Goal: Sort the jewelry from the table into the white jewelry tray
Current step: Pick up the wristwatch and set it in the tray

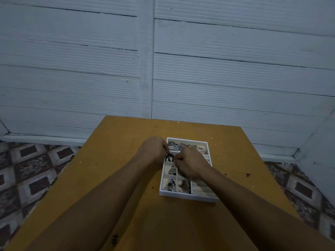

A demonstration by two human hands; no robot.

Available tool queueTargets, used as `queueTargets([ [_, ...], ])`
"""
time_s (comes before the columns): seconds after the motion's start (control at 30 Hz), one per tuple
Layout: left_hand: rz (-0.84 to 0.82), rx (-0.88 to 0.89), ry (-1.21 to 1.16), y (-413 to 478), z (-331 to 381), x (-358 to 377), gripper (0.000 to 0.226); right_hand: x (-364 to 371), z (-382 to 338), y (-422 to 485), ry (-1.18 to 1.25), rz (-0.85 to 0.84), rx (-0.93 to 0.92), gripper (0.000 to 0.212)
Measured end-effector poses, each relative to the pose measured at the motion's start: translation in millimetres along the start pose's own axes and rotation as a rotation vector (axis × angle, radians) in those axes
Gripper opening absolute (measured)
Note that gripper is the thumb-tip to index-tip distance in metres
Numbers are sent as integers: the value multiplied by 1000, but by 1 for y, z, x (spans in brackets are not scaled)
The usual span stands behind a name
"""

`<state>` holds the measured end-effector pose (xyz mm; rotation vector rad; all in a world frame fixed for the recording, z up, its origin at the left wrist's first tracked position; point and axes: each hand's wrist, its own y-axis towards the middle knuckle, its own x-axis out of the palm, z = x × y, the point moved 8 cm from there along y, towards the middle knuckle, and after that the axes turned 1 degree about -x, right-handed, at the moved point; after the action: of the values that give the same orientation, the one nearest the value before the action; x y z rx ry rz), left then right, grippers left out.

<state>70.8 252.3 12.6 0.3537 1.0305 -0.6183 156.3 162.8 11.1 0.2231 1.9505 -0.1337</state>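
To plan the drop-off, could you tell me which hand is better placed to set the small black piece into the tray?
Probably the left hand: it pinches the black piece from the white jewelry tray's left edge, leaving the compartments in sight. The right hand, also pinching it, covers the tray's middle.

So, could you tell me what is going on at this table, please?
A person is sorting jewelry into a white jewelry tray on a yellow-brown table. The left hand and right hand are over the tray, pinching a small dark piece between them. The tray already holds a watch in its far compartment, and beads and chains in the near ones.
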Motion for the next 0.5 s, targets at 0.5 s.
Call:
queueTargets([
  [0.5,89,-22,-165,-23,-8,1,23,-42,49,-35,286,245,169,22],
])
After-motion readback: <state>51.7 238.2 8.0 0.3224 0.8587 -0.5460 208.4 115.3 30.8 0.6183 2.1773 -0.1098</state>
